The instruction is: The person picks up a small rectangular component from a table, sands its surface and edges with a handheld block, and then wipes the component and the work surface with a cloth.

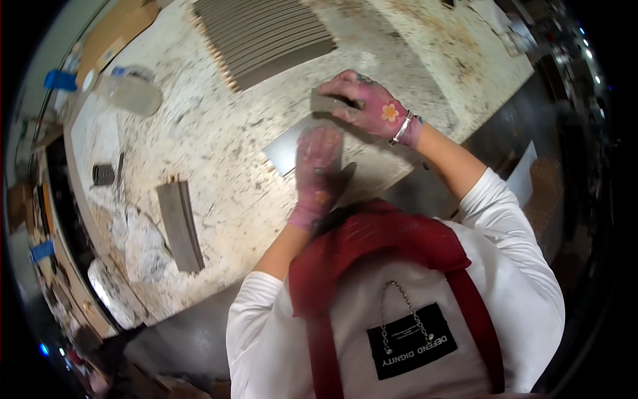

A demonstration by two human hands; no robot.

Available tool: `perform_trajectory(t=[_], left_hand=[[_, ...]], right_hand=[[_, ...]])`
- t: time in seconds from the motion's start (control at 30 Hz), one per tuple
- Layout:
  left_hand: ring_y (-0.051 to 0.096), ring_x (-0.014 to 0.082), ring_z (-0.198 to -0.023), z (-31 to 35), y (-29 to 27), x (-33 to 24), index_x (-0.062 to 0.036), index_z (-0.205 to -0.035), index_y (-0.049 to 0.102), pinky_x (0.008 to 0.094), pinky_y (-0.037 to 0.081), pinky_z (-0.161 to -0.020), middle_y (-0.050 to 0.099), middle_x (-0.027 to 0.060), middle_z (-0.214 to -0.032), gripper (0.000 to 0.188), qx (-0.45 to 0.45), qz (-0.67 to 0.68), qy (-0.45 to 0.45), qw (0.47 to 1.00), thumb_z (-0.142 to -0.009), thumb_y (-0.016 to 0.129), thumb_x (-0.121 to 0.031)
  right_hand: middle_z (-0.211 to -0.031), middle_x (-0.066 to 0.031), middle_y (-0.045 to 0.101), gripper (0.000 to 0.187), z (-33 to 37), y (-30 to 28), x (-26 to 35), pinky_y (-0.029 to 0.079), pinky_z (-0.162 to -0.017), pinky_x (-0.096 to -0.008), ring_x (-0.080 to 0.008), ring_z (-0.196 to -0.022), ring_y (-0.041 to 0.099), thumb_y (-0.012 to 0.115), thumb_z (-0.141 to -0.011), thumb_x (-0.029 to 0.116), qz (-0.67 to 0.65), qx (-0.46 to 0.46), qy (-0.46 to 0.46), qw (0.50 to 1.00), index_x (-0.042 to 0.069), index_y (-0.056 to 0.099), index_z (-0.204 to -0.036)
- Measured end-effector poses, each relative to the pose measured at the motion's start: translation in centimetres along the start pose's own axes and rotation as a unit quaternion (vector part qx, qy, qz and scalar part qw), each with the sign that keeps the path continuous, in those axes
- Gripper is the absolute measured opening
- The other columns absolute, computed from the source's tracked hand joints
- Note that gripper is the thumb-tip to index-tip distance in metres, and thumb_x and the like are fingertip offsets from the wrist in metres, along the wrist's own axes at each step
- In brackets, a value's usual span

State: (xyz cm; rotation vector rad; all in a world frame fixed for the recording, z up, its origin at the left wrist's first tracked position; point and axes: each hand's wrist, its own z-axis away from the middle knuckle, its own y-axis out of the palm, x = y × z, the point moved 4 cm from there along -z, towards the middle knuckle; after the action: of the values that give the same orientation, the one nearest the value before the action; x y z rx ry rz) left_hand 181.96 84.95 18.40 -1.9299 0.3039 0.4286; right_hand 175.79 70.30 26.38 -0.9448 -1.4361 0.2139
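Note:
A flat, shiny silvery-grey piece (281, 154) lies on the worktable in front of me, with small tan ends along its left edge. My left hand (320, 163), in a pink flowered glove, is over its right part; motion blurs the fingers, so their closing is unclear. Just beyond and to the right, my right hand (372, 110), gloved alike and with a bracelet at the wrist, has its fingers closed about a small flat grey piece (323, 102). That piece is partly hidden by the fingers.
Long grey strips with tan ends (266, 40) lie side by side at the far edge. Nearer left is a short grey stack (181, 226). A translucent jug (129, 93), a dark coil-like item (103, 175) and a cardboard box (119, 33) occupy the left of the stained white table (226, 153).

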Motion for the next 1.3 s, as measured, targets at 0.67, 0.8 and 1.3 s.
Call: perform_trajectory(t=[0.67, 0.8, 1.3], left_hand=[[0.053, 0.0306, -0.113, 0.4, 0.6, 0.3, -0.0051, -0.106, 0.064, 0.0471, 0.039, -0.099, 0.060, 0.0126, -0.115, 0.041, 0.007, 0.150, -0.064, 0.987, -0.075, 0.067, -0.031], [0.046, 0.0371, -0.120, -0.2, -0.3, -0.5, -0.0022, -0.120, 0.057, 0.0511, 0.034, -0.103, 0.052, 0.0158, -0.127, 0.057, -0.018, 0.004, 0.002, 1.000, -0.074, 0.068, -0.034], [0.037, 0.0365, -0.130, -1.0, -5.5, 4.3, -0.0028, -0.135, 0.044, 0.0501, 0.023, -0.110, 0.043, 0.0188, -0.138, 0.063, 0.123, -0.096, 0.063, 0.986, -0.079, 0.064, -0.026]], right_hand=[[-0.106, -0.0129, 0.055, 0.031, -5.1, 10.3, 4.4, 0.047, -0.086, -0.0410, -0.0326, -0.100, 0.056, 0.060, -0.082, 0.023, 0.124, 0.194, -0.063, 0.971, 0.018, 0.059, -0.113], [-0.104, -0.0153, 0.058, 0.030, -4.2, 5.0, -0.9, 0.047, -0.086, -0.0416, -0.0336, -0.098, 0.058, 0.060, -0.079, 0.021, 0.174, 0.124, 0.036, 0.976, 0.017, 0.062, -0.109], [-0.103, -0.0123, 0.060, 0.031, 8.6, 3.3, -2.5, 0.049, -0.085, -0.0399, -0.0259, -0.097, 0.060, 0.059, -0.086, 0.024, 0.106, -0.086, 0.004, 0.991, 0.015, 0.062, -0.115]])
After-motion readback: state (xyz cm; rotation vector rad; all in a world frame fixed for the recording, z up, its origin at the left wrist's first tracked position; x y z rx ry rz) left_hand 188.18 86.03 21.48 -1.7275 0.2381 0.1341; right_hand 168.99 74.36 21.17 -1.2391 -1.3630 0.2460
